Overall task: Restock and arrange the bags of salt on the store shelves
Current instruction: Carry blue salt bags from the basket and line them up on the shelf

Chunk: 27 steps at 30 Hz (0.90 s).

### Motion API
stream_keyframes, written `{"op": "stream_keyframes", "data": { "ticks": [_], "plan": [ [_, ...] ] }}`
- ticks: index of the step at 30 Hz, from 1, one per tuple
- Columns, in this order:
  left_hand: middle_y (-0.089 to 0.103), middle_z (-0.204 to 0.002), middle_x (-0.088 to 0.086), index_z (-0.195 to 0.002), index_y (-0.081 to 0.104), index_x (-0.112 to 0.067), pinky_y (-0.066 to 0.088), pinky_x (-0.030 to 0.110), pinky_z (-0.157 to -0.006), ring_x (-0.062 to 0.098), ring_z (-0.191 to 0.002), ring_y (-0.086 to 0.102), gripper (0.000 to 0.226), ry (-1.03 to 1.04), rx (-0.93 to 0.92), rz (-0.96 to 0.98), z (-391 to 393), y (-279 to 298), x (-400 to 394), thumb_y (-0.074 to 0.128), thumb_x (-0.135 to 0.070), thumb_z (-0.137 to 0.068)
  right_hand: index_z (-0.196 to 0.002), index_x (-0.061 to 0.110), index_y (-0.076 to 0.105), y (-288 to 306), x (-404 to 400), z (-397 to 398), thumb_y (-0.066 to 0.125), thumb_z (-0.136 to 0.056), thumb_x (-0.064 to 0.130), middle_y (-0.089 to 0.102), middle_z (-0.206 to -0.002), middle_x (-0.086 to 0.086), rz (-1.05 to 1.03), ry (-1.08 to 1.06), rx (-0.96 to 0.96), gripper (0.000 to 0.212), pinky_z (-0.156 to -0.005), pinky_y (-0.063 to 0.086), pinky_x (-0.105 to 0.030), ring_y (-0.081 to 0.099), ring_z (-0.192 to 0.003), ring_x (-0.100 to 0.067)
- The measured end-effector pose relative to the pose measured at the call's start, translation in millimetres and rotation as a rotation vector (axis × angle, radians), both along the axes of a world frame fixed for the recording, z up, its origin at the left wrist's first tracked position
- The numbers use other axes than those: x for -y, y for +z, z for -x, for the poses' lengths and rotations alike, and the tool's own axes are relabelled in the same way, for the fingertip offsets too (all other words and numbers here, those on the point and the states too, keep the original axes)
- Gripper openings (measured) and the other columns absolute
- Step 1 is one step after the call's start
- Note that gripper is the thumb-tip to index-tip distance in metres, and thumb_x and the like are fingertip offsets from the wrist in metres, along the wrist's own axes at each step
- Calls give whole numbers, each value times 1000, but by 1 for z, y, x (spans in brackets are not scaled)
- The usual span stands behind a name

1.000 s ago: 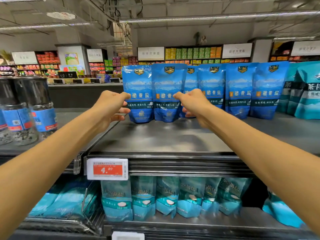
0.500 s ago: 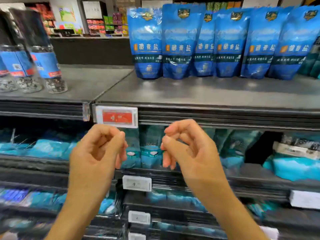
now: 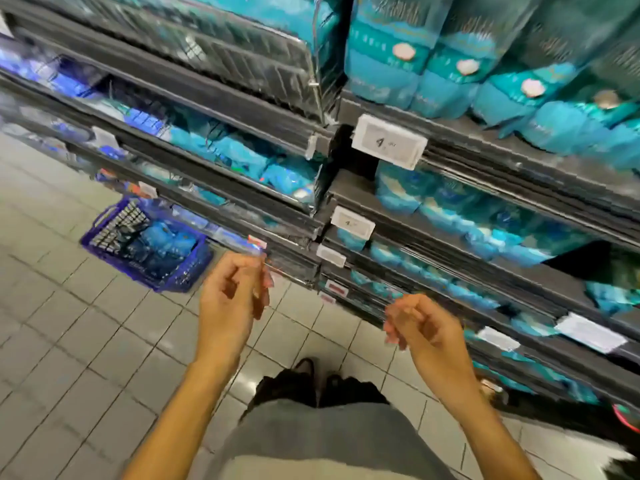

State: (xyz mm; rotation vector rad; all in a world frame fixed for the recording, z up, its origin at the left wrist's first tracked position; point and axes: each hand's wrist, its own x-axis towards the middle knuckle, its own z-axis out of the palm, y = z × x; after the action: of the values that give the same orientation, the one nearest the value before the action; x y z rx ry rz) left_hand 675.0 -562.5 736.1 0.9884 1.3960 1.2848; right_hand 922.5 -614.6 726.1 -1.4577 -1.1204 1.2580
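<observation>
Hanging loosely curled and empty above the tiled floor, left hand (image 3: 231, 299) and right hand (image 3: 420, 327) seem between placements; next, fetching blue salt bags (image 3: 162, 241) from the purple plastic basket (image 3: 145, 245).

View: one head-worn wide-angle camera, no second view.
Facing: steeply down and forward, tilted.
Near: hands in lower centre.
Far: shelves (image 3: 485, 209) across upper right; floor (image 3: 69, 341) lower left.

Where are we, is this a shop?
Yes, most likely a supermarket aisle: shelves stacked with teal bags, price tags on the shelf edges, and a blue basket on the tiled floor.
</observation>
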Motion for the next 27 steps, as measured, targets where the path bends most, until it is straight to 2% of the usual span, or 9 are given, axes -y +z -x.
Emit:
{"op": "stream_keyframes", "data": {
  "ticks": [4,8,12,15,17,19,21,24,27],
  "plan": [
    [63,-69,-5,-71,62,-33,38,22,-44,13,-53,51,21,178,-11,68,15,-20,38,55,-36,-90,-79,22,66,-34,24,15,63,-97,13,66,-72,-10,125,180,4,20,-56,48,-20,61,-61,-14],
    [63,-65,-3,-74,64,-24,38,22,-45,11,-53,51,37,376,-13,189,22,-42,86,48,-13,-105,-72,27,60,-63,29,29,58,-100,7,62,-63,-4,223,446,101,35,-58,47,-25,57,-57,-12],
    [63,-66,-3,-84,61,-6,41,20,-45,11,-54,52,26,585,-23,280,33,-57,142,47,-8,-105,-71,28,60,-71,17,54,65,-95,31,59,-58,-4,243,604,125,25,-54,44,-26,53,-52,-14],
    [64,-66,-3,-78,64,-17,41,22,-46,10,-54,53,32,729,-21,315,44,-67,184,49,-9,-105,-68,25,58,-79,12,90,62,-82,44,52,-53,5,269,678,96,23,-47,38,-20,45,-46,-7],
    [65,-65,-4,-71,66,-32,40,22,-47,7,-54,53,41,848,-17,347,54,-74,207,51,-13,-105,-69,22,59,-84,8,124,63,-80,42,53,-55,5,257,742,77,24,-47,40,-19,48,-46,-7],
    [67,-66,-4,-68,67,-36,40,24,-49,6,-54,55,45,957,5,372,67,-79,226,52,-16,-105,-72,18,58,-86,2,166,63,-85,37,56,-58,3,230,822,88,23,-53,45,-26,54,-53,-13],
    [67,-67,-5,-67,67,-37,40,24,-50,4,-55,55,46,1030,45,383,85,-83,240,51,-18,-105,-73,15,57,-84,-9,211,61,-88,28,56,-61,-2,208,876,81,21,-56,45,-33,55,-58,-23],
    [68,-68,-5,-71,69,-37,41,20,-46,6,-54,55,43,1132,93,393,119,-89,259,52,-18,-105,-71,16,59,-83,-25,279,60,-94,16,57,-57,2,166,933,72,23,-52,44,-28,57,-57,-20],
    [66,-69,1,-74,68,-28,41,20,-43,11,-53,54,37,1184,110,403,163,-98,274,52,-16,-105,-79,-3,57,-82,-36,338,56,-100,5,56,-59,0,152,985,77,22,-49,44,-24,60,-57,-16]
  ]
}}
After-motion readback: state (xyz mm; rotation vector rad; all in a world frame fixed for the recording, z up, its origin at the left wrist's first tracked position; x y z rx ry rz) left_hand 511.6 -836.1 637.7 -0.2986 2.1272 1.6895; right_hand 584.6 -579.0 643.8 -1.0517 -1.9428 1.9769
